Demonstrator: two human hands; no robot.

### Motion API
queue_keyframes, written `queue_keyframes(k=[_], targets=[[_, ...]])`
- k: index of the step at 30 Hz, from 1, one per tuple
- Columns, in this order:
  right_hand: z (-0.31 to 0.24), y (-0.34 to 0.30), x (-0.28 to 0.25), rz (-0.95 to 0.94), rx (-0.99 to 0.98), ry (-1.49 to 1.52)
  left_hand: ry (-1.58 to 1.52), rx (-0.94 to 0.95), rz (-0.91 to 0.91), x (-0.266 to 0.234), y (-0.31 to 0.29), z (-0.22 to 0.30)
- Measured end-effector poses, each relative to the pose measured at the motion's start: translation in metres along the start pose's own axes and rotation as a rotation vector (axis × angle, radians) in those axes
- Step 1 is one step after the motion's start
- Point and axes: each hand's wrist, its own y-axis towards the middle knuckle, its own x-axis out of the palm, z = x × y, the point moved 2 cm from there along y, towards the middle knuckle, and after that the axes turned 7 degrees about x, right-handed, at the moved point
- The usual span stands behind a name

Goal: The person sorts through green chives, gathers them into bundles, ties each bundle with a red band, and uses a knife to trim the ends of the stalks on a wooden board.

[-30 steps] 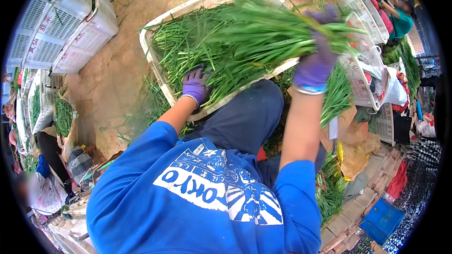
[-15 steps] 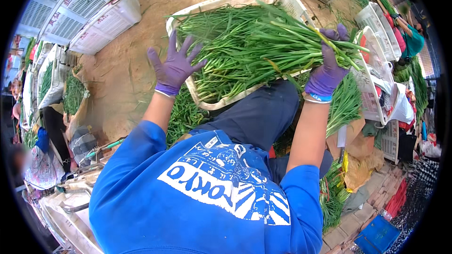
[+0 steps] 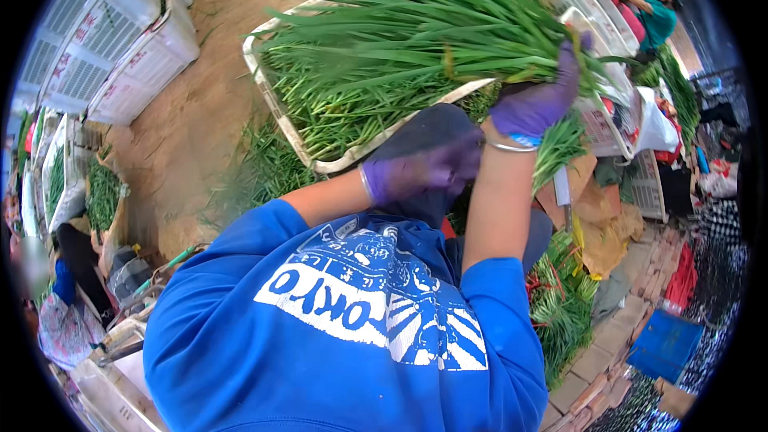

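Observation:
My right hand (image 3: 544, 100), in a purple glove, is closed around the stem end of a bunch of long green leaves that look like garlic chives (image 3: 432, 28). The leaves fan out to the left, over a white plastic crate (image 3: 300, 148) holding more of the same greens (image 3: 320, 104). My left hand (image 3: 428, 170), also gloved in purple, is over my knee, left of my right wrist. Motion smears its fingers, so their grip cannot be made out. Below the right hand lies another bunch of greens (image 3: 560, 148).
White crates (image 3: 144, 64) are stacked at the upper left. At the upper right a person in a teal top (image 3: 658, 26) stands by more crates. Loose greens (image 3: 268, 164) lie beside the near crate, and tied bunches (image 3: 560, 312) lie right of my leg, near a blue bin (image 3: 666, 344).
My left hand has swung from the crate's left edge down and right to my knee, its spread fingers now blurred. The held bunch is lifted higher, its leaves spreading over the crate.

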Motion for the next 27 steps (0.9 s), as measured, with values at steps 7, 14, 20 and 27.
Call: queue_keyframes(k=[7, 14, 20, 27], targets=[[0.021, -0.076, -0.079, -0.226, -0.181, -0.274, 0.04, 0.806, -0.247, 0.052, 0.05, 0.03], [-0.019, -0.12, -0.112, -0.411, 0.167, -0.18, -0.205, 0.493, -0.391, 0.036, 0.067, 0.005], [-0.131, -0.148, -0.193, 0.182, 0.124, -0.28, 0.226, 0.231, -0.18, 0.008, 0.076, -0.003], [-0.142, -0.147, -0.172, -0.106, 0.211, -0.391, 1.081, -0.205, -0.535, 0.012, 0.082, -0.111]])
